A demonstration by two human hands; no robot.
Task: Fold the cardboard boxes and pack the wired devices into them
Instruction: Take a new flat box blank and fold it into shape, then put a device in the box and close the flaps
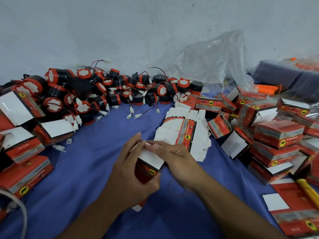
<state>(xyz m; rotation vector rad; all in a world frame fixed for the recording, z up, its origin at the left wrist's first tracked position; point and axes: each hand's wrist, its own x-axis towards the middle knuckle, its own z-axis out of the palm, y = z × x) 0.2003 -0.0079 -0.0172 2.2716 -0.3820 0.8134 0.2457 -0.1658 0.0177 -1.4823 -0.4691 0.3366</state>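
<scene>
Head view: much of the small red cardboard box (pixel 150 167) is covered by the two hands that meet on it above the blue cloth (pixel 77 169), near the middle. Only its white flap and a red face with a yellow round badge show. The left hand (pixel 133 171) grips it, thumb on the near red face and fingers curled round the far side. The right hand (pixel 174 156) reaches in with stretched fingers pressing the flap's far edge; whether its thumb goes under the flap cannot be told.

The print on the boxes is too blurred to read. Folded boxes on the left (pixel 25 173) and the heap of boxes on the right (pixel 278 133) are cut off by the frame edges.

The wired devices (pixel 103 90) lie piled against the wall: round black drums with red rims, thin red and black wires, white plastic plugs. Flat glossy box blanks (pixel 183 133) are fanned out just beyond the hands. A crumpled clear plastic bag (pixel 215 61) stands behind them, and a yellow cutter (pixel 309 192) lies at the right.
</scene>
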